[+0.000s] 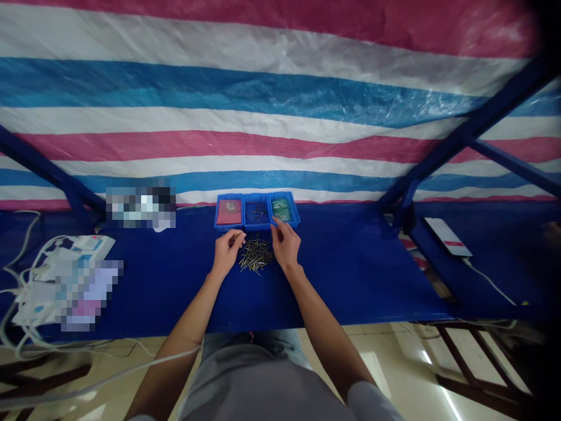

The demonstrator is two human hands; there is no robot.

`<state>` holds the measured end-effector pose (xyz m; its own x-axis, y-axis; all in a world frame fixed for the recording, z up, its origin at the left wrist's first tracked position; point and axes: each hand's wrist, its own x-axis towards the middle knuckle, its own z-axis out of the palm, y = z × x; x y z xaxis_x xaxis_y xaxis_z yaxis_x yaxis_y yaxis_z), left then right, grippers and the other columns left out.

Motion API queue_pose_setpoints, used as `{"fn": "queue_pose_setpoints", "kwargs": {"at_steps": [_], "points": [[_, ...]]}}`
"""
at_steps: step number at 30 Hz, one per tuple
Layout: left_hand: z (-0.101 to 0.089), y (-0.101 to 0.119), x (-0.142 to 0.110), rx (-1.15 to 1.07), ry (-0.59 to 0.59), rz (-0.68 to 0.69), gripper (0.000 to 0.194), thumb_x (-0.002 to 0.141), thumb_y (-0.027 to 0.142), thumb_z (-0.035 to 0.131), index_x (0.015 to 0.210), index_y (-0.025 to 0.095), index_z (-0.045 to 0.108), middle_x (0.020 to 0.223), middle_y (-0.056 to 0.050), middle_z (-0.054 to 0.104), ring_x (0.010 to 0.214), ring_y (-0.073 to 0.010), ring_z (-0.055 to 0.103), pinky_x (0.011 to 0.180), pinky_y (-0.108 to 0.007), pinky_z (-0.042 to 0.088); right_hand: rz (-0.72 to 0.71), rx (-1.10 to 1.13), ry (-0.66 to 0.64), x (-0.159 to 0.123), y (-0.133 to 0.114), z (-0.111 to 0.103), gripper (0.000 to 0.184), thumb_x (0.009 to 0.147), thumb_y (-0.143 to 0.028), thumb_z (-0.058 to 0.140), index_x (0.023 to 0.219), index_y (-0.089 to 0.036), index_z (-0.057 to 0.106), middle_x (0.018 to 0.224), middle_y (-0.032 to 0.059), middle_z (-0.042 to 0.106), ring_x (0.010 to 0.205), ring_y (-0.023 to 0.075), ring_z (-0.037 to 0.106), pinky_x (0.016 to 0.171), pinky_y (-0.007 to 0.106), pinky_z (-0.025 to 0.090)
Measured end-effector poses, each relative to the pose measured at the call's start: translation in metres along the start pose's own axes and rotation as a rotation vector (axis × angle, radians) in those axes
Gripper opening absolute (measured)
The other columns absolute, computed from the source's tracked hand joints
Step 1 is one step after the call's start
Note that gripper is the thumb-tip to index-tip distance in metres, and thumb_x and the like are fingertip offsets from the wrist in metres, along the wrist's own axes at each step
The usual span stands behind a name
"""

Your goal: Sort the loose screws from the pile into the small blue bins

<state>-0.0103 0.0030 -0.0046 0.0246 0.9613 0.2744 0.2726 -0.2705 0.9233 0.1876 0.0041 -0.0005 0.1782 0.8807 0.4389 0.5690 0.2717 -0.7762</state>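
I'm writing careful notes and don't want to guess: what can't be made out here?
All in the head view:
- Whether the left hand or right hand grips anything: too small, partly hidden by the hands themselves.
- The exact count of metal pieces: they overlap.
- Wording on the phone: too small.
- What lies under the rear pixelated patch: the blocks cover it.

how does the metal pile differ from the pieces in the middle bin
The pile lies on the table; the bin pieces lie inside the middle bin. The pile is larger; the bin pieces are fewer. The pile looks brassy; the bin pieces look darker. Both show thin pieces at mixed angles.
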Motion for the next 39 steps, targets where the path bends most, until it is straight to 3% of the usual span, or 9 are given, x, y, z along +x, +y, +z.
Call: {"fn": "queue_pose_setpoints", "kwargs": {"at_steps": [6,10,15,28,39], "points": [[0.000,0.000,0.000,-0.004,0.014,0.001,0.029,0.091,0.046,0.059,0.091,0.018,0.068,0.072,-0.002,0.065,0.062,-0.0129,0.058,0.064,-0.024,0.047,-0.095,0.013,-0.155,-0.001,0.009,-0.017,0.026,0.098,-0.036,0.050,0.101,-0.022,0.071,0.079,0.0044,0.063,0.065,0.0160,0.055,0.068,0.028,0.045],[-0.001,0.002,0.000,-0.009,0.011,0.002,0.028,0.091,0.045,0.059,0.091,0.018,0.068,0.073,-0.002,0.065,0.062,-0.0125,0.058,0.064,-0.023,0.046,-0.142,-0.096,-0.307,0.002,0.018,-0.015,0.013,0.091,-0.029,0.061,0.092,-0.023,0.073,0.076,0.0012,0.061,0.065,0.0139,0.056,0.064,0.025,0.042],[-0.001,0.001,0.001,-0.011,0.011,-0.010,0.029,0.091,0.045,0.059,0.091,0.018,0.068,0.073,-0.002,0.065,0.062,-0.0124,0.057,0.064,-0.023,0.046,-0.121,-0.131,-0.377,0.003,0.028,-0.012,0.006,0.086,-0.025,0.069,0.087,-0.023,0.074,0.078,0.0003,0.062,0.065,0.0127,0.056,0.063,0.024,0.041],[-0.001,0.000,0.001,-0.035,-0.012,-0.014,0.028,0.090,0.045,0.060,0.090,0.018,0.067,0.071,-0.001,0.064,0.061,-0.0122,0.057,0.064,-0.023,0.046,-0.098,-0.135,-0.399,0.005,0.034,-0.010,0.005,0.084,-0.023,0.070,0.082,-0.022,0.074,0.075,0.0002,0.063,0.063,0.0125,0.055,0.062,0.025,0.041],[-0.001,0.002,0.001,-0.021,-0.045,-0.009,0.028,0.090,0.044,0.061,0.096,0.017,0.068,0.076,-0.002,0.067,0.062,-0.0123,0.059,0.065,-0.023,0.048,-0.135,0.086,-0.288,-0.001,0.004,-0.015,0.016,0.092,-0.032,0.061,0.089,-0.020,0.072,0.078,0.0027,0.060,0.064,0.0139,0.053,0.063,0.026,0.044]]}}
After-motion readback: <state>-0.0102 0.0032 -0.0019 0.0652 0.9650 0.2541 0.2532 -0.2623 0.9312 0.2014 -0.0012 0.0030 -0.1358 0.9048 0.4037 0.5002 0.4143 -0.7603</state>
